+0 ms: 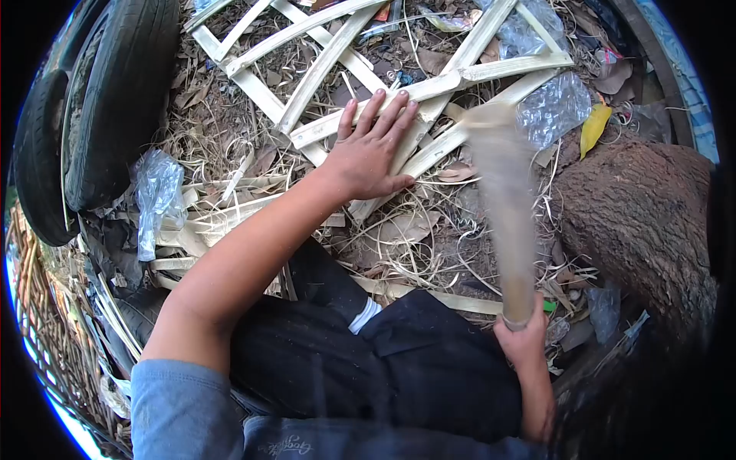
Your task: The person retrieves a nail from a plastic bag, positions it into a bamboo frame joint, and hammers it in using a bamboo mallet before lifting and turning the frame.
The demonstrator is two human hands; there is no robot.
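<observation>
My left hand (369, 149) lies with its fingers spread on a lattice of split bamboo strips (330, 129), pressing near where several strips cross. The lattice rests on the littered ground and runs beyond the top of the view. In my right hand (523, 341) is the lower end of a thick wooden stick (510, 222), fingers wrapped round it. Motion blurs the stick's upper part, and its far end appears close to the lattice's right corner. Whether it touches the strips I cannot tell.
Old tyres (126, 100) stand at the upper left. A rough tree trunk (636, 207) lies to the right. Clear plastic bags (159, 195), a yellow leaf (594, 129), loose bamboo strips (230, 222) and thin shavings cover the soil. My bent legs (330, 360) are just below.
</observation>
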